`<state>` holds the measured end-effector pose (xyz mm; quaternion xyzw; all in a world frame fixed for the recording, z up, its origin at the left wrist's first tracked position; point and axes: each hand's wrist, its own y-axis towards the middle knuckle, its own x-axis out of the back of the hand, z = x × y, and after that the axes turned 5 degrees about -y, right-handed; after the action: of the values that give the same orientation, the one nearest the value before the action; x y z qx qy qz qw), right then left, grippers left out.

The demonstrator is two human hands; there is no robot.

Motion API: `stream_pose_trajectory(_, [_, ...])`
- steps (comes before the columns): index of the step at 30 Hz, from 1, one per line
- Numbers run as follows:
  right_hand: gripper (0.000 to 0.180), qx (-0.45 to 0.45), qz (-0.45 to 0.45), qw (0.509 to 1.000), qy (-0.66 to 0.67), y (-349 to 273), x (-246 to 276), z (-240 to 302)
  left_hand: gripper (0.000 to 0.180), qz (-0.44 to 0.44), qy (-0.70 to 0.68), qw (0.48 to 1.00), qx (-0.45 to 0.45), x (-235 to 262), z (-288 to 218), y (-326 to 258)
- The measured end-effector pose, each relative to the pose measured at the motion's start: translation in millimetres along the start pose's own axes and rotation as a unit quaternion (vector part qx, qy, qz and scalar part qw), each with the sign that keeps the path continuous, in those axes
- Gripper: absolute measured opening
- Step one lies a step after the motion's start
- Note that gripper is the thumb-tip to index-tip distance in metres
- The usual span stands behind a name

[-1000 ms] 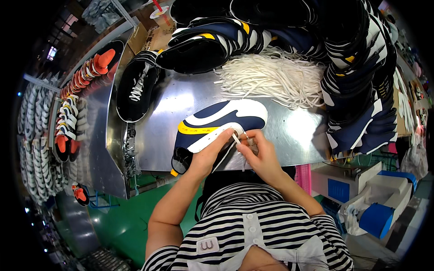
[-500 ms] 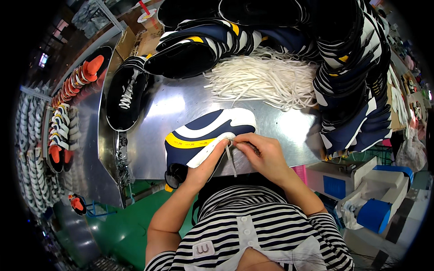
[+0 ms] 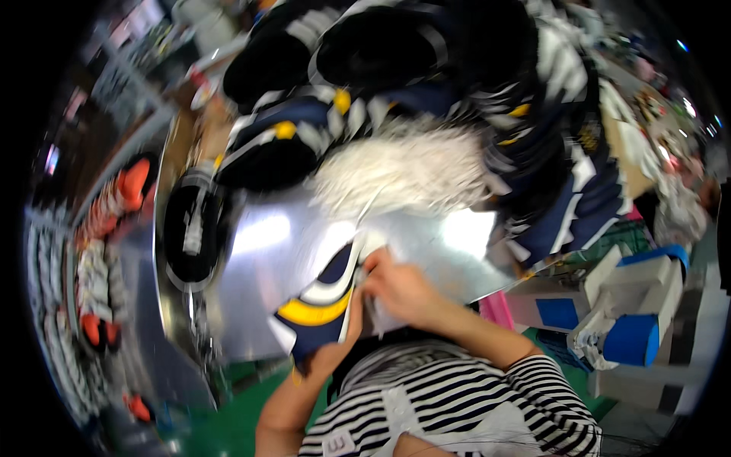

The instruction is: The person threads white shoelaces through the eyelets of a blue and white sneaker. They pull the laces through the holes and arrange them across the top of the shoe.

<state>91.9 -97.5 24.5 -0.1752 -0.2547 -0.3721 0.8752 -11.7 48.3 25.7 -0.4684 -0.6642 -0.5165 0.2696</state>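
A navy shoe upper [image 3: 324,301] with white and yellow stripes lies on the shiny metal table [image 3: 259,251] just in front of me. My left hand [image 3: 335,346] holds its near edge from below. My right hand [image 3: 400,289] is closed on the upper's white opening, pinching something small and white that the blur hides. A heap of white laces [image 3: 403,171] lies on the table beyond my hands. The whole picture is motion-blurred.
Stacks of navy, white and yellow shoe uppers [image 3: 548,152] ring the back and right of the table. A black shoe [image 3: 190,236] lies at the left. Racks with orange and white shoes [image 3: 99,244] stand far left. Blue and white boxes [image 3: 632,320] sit at right.
The view has swung and blurred. The shoe upper has been drawn closer to my body and tilted, with both hands still on it.
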Motion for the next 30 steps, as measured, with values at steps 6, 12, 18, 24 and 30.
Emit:
stream_pose_trajectory(6, [0.027, 0.069, 0.032, 0.988, -0.136, 8.7, 5.1, -2.6, 0.032, 0.031, -0.463, 0.837, 0.289, -32.5, 13.3, -18.0])
stream_pose_trajectory(12, [0.058, 0.148, -0.182, 0.967, -0.099, -21.9, 57.8, -31.8, 0.036, 0.043, -0.605, 0.694, 0.389, -11.1, 22.1, -14.0])
stream_pose_trajectory(18, [0.061, -0.081, -0.100, 0.974, 0.187, -2.7, 25.5, -47.2, 0.042, 0.171, -0.375, 0.837, 0.361, -7.4, 26.8, 10.0])
stream_pose_trajectory(24, [0.049, -0.132, -0.131, 0.907, 0.377, 23.8, 22.9, -51.1, 0.045, 0.166, -0.400, 0.886, 0.164, -2.7, 36.6, -0.8])
stream_pose_trajectory(30, [0.019, -0.022, -0.149, 0.943, 0.297, -1.5, 3.9, -61.3, 0.022, 0.115, -0.162, 0.977, 0.077, 6.8, 24.8, 10.4])
